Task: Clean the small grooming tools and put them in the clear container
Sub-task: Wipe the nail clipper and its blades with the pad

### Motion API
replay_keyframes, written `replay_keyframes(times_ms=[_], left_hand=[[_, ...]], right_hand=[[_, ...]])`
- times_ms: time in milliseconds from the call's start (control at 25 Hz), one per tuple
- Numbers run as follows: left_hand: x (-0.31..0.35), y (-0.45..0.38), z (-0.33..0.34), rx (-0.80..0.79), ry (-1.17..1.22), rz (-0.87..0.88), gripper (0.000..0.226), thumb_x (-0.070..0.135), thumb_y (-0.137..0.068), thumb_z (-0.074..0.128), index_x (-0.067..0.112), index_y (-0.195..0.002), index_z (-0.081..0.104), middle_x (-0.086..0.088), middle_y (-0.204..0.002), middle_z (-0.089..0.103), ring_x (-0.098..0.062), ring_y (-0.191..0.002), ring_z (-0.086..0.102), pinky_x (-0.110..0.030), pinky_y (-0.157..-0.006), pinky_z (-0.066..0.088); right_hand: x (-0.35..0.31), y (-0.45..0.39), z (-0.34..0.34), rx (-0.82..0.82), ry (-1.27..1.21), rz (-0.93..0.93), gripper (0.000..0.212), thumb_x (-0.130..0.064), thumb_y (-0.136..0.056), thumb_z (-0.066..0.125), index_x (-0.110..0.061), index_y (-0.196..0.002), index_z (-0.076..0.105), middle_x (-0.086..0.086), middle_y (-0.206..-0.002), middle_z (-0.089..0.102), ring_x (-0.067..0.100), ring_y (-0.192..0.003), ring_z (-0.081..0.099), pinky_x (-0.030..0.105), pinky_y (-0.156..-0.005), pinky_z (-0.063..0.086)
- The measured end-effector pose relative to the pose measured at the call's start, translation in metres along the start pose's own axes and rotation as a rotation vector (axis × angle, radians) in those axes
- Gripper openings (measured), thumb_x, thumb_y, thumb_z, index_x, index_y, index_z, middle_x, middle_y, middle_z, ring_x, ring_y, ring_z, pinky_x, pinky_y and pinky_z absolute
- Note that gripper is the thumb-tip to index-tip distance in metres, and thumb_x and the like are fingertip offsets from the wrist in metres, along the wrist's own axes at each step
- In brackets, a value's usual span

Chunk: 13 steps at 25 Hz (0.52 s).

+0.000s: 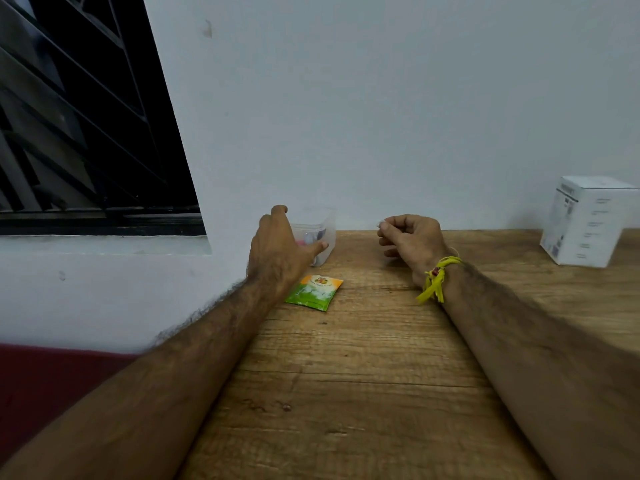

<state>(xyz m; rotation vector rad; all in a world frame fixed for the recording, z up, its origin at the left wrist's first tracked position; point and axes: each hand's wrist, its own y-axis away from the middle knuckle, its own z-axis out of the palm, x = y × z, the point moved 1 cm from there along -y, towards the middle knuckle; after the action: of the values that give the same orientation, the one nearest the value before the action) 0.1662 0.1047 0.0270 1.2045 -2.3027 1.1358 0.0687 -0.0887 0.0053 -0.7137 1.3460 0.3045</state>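
A small clear container (327,225) stands on the wooden table (363,358) against the white wall, with pink, dark and pale small items showing through its side. My left hand (277,251) grips the container, thumb on its front wall and fingers over its far left side. To the right, my right hand (410,239) hovers just above the table with fingers curled, pinching a tiny whitish thing (381,223) at the fingertips; what it is I cannot tell. A yellow thread band is tied on that wrist.
A green and orange sachet (314,292) lies flat on the table just in front of the container. A white cardboard box (587,220) stands at the far right by the wall. A dark window with bars fills the upper left, above a white ledge.
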Motion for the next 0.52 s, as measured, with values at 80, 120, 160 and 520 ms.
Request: replay_keyframes(times_ms=[80,120,160,520], left_hand=[[0.0,-0.001,0.001,0.007,-0.011,0.0,0.092,0.053,-0.074,0.083,0.012,-0.144,0.041,-0.008,-0.138,0.05,-0.024,-0.125,0.051,-0.033,-0.096,0.044],[0.0,-0.001,0.002,0.003,-0.005,0.002,0.092,0.054,-0.074,0.082,0.012,-0.144,0.041,-0.008,-0.138,0.049,-0.024,-0.125,0.051,-0.033,-0.097,0.044],[-0.001,0.001,0.002,-0.004,0.004,0.007,0.093,0.055,-0.074,0.082,0.012,-0.145,0.04,-0.007,-0.139,0.049,-0.024,-0.126,0.05,-0.035,-0.098,0.044],[0.008,0.007,-0.04,-0.171,-0.072,-0.169,0.071,0.071,-0.077,0.069,0.011,-0.114,0.062,-0.002,-0.114,0.064,-0.025,-0.11,0.061,-0.031,-0.08,0.049]], right_hand=[[0.0,0.0,-0.002,-0.015,-0.032,0.023,0.011,-0.009,-0.091,0.071,-0.012,-0.081,0.069,0.008,-0.078,0.069,0.017,-0.066,0.063,0.027,-0.053,0.054],[0.0,0.0,-0.002,-0.023,-0.026,0.028,0.01,-0.009,-0.091,0.071,-0.011,-0.082,0.069,0.008,-0.077,0.068,0.017,-0.066,0.063,0.028,-0.054,0.054],[0.0,0.0,-0.002,-0.032,-0.009,0.032,0.008,-0.009,-0.091,0.071,-0.01,-0.083,0.069,0.008,-0.076,0.068,0.017,-0.066,0.062,0.028,-0.054,0.054],[-0.006,0.012,-0.001,-0.028,0.119,-0.012,0.002,-0.009,-0.091,0.071,-0.007,-0.09,0.07,0.009,-0.079,0.068,0.014,-0.065,0.061,0.024,-0.051,0.053]])
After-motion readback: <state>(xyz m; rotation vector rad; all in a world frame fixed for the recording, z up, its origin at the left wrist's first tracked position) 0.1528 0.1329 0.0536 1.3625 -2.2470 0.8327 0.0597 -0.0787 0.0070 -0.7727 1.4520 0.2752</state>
